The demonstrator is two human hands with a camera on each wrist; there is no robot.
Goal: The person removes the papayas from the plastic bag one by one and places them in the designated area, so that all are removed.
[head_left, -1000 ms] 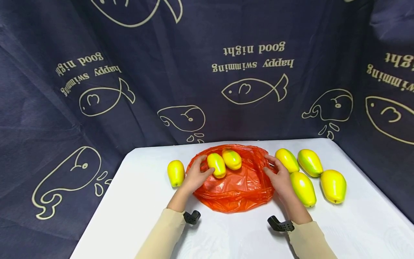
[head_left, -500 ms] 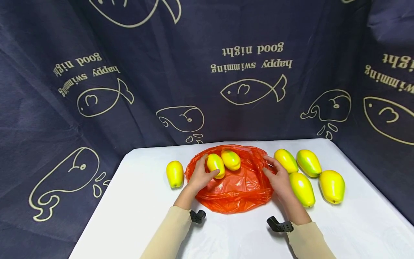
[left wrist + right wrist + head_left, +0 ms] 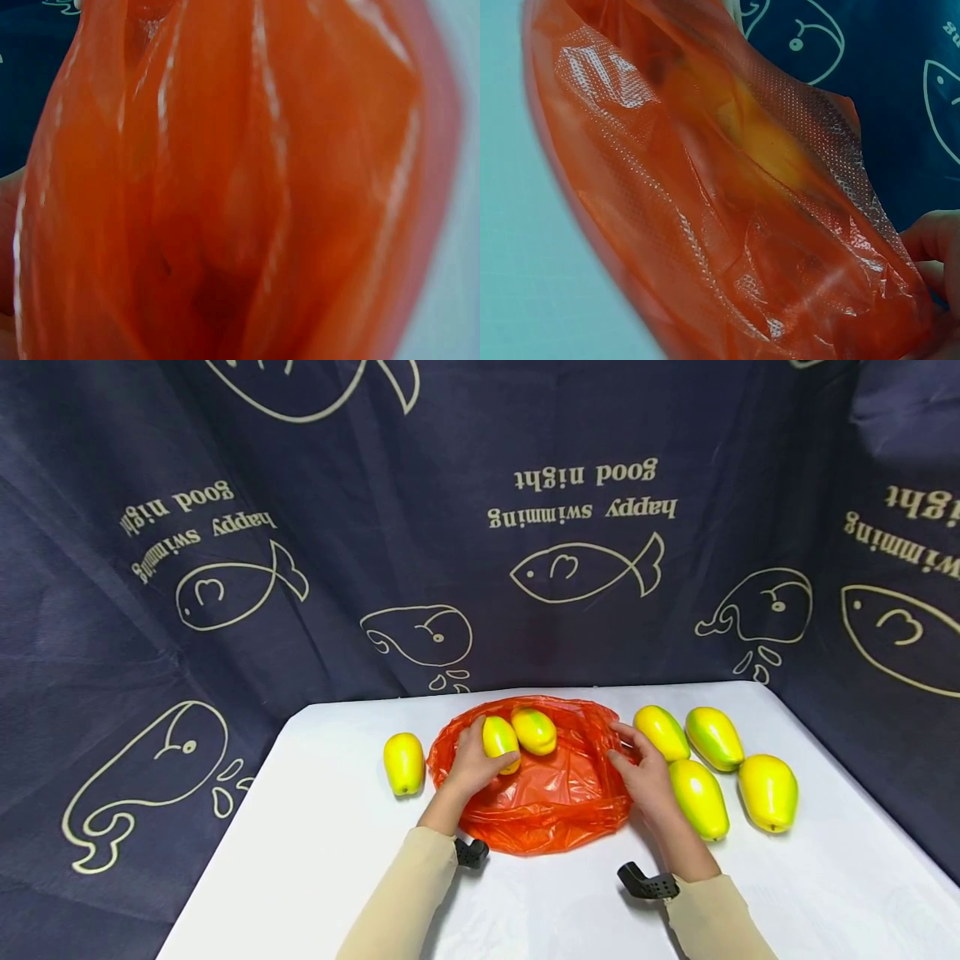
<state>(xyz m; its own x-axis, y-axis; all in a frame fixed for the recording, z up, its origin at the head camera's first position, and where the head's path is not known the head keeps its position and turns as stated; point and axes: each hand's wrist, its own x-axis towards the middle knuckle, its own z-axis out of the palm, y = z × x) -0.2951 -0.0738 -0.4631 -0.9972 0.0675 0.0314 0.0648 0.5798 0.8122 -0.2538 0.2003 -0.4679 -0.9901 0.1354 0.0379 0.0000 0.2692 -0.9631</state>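
A red plastic bag [image 3: 555,818] lies spread with its mouth facing up on the white table. Inside it are two yellow-green papayas: a nearer papaya [image 3: 499,737] and a farther papaya [image 3: 534,731], close together. My left hand [image 3: 472,766] reaches over the bag's left rim, fingers along the nearer papaya's left side and thumb across its lower end. My right hand [image 3: 648,777] grips the bag's right edge, also visible at the side of the right wrist view. Red plastic fills most of the left wrist view and hides the left fingertips.
A single papaya [image 3: 404,764] lies left of the bag. Several more sit right of it, the nearest papaya [image 3: 699,799] close to the right forearm. A dark blue fish-print curtain [image 3: 450,527] stands behind the white table [image 3: 300,827].
My left hand has moved right, over the nearer papaya, covering more of it. The right hand keeps its place at the bag's edge. Both papayas in the bag stay about where they were.
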